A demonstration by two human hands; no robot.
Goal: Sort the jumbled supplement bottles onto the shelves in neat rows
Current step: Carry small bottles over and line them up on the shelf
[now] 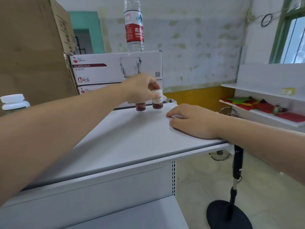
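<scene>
Pinching an upright bottle [157,101] with my left hand [140,89], beside its twin [140,106] at the far shelf [132,139] edge, I am resting my right hand [193,121] flat.

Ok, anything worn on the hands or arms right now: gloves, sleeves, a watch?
Nothing worn in view. The left hand and right hand are bare: no gloves, no rings that I can make out. Left forearm and right forearm are bare to the frame edge, with no sleeves, watch, wristband or markings showing.
</scene>
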